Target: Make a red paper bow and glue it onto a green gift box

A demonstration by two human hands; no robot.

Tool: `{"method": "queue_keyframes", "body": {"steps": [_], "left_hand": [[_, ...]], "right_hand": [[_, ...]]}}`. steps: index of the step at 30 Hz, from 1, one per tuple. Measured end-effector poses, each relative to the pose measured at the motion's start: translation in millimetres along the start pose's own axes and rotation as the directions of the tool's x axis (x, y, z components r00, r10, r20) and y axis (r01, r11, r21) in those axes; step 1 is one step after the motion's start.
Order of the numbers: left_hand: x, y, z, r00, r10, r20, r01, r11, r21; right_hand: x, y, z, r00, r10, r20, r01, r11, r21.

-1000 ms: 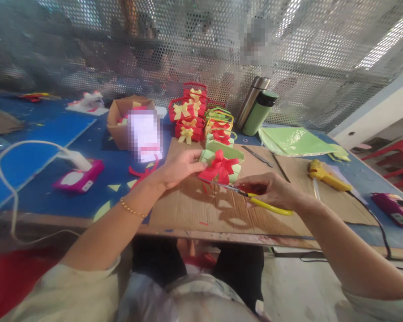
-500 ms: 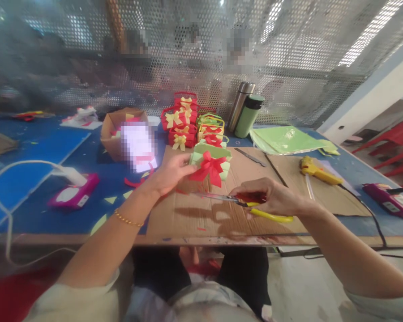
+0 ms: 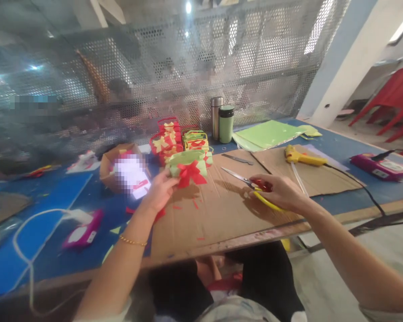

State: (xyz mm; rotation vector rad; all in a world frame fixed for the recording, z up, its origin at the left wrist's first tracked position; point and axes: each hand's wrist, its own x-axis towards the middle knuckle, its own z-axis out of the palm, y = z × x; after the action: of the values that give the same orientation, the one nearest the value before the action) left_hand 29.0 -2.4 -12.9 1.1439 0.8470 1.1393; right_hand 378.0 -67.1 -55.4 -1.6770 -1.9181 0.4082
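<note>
A light green paper basket (image 3: 185,157) with a red ribbon bow (image 3: 192,174) on its front is gripped at its left side by my left hand (image 3: 161,191). It is held at the far part of the cardboard sheet (image 3: 201,219), in front of the finished-looking baskets. My right hand (image 3: 284,193) is closed round the yellow and red handles of a pair of scissors (image 3: 237,175). Their blades point left, towards the bow but apart from it, and look nearly together. Small red scraps (image 3: 195,203) lie on the cardboard below the basket.
Red baskets with yellow bows (image 3: 168,138) and yellow-green ones (image 3: 196,139) stand behind. A cardboard box (image 3: 107,172) and lit phone (image 3: 134,176) are left. Right are a craft knife (image 3: 237,159), glue gun (image 3: 304,157), green sheets (image 3: 272,134) and flasks (image 3: 226,127).
The scissors have moved right and away from the basket. My left hand has shifted the basket slightly left and back towards the other baskets. The head view has also turned.
</note>
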Motion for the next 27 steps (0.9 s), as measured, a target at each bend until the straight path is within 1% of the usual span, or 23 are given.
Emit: {"method": "queue_keyframes", "body": {"steps": [2,3,5,8,12,13,14,16,18,19,20,21,22,24,25,27], "left_hand": [[0,-2,1.6,1.000,-0.007,-0.001,0.007,1.000,0.006],[0,-3,2.5,1.000,-0.004,-0.002,0.004,1.000,0.012],[-1,-4,4.4,1.000,0.005,-0.001,-0.005,1.000,0.022],[-1,-4,7.3,1.000,0.020,-0.002,-0.020,1.000,0.012],[-2,-4,9.3,0.999,0.032,-0.028,-0.032,0.999,-0.009],[-2,-4,9.4,0.999,0.035,-0.033,-0.035,0.999,-0.013],[-2,-4,9.4,0.999,0.036,-0.033,-0.037,0.999,-0.016],[-3,-6,9.3,0.999,0.040,-0.025,-0.041,0.999,-0.021],[-3,-8,9.4,0.999,0.044,-0.016,-0.044,0.999,-0.023],[-4,-8,9.6,0.999,0.045,-0.016,-0.045,0.999,-0.024],[-4,-9,9.9,0.999,0.047,-0.019,-0.048,0.999,-0.027],[-5,-9,10.5,0.998,0.050,-0.023,-0.050,0.998,-0.032],[-6,-9,11.3,0.998,0.051,-0.025,-0.052,0.998,-0.036],[-7,-9,13.3,0.999,0.052,-0.016,-0.053,0.998,-0.041],[-8,-9,14.3,0.999,0.052,-0.006,-0.052,0.998,-0.041],[-9,-9,16.0,0.999,0.049,0.019,-0.048,0.998,-0.039]], "right_hand": [[2,-7,0,0.995,0.092,0.044,-0.077,0.961,-0.264],[2,-11,0,0.991,0.123,0.055,-0.096,0.930,-0.356],[5,-18,0,0.989,0.126,0.079,-0.076,0.884,-0.461],[8,-23,-2,0.985,0.113,0.133,-0.024,0.842,-0.540],[10,-28,-13,0.964,0.092,0.248,0.064,0.829,-0.555],[11,-30,-16,0.967,0.076,0.242,0.072,0.833,-0.549],[13,-33,-20,0.977,0.050,0.208,0.071,0.843,-0.533],[19,-41,-23,0.996,-0.038,0.085,0.071,0.897,-0.435],[30,-51,-19,0.987,-0.158,-0.020,0.150,0.964,-0.218],[38,-57,-15,0.976,-0.210,-0.049,0.206,0.975,-0.079],[46,-62,-8,0.966,-0.251,-0.053,0.254,0.965,0.060],[53,-66,0,0.962,-0.265,-0.060,0.272,0.945,0.181],[61,-70,8,0.967,-0.247,-0.061,0.254,0.924,0.286],[72,-76,23,0.981,-0.196,-0.017,0.181,0.867,0.465],[75,-78,29,0.978,-0.206,0.025,0.158,0.818,0.553],[77,-83,37,0.958,-0.273,0.083,0.144,0.712,0.687]]}}
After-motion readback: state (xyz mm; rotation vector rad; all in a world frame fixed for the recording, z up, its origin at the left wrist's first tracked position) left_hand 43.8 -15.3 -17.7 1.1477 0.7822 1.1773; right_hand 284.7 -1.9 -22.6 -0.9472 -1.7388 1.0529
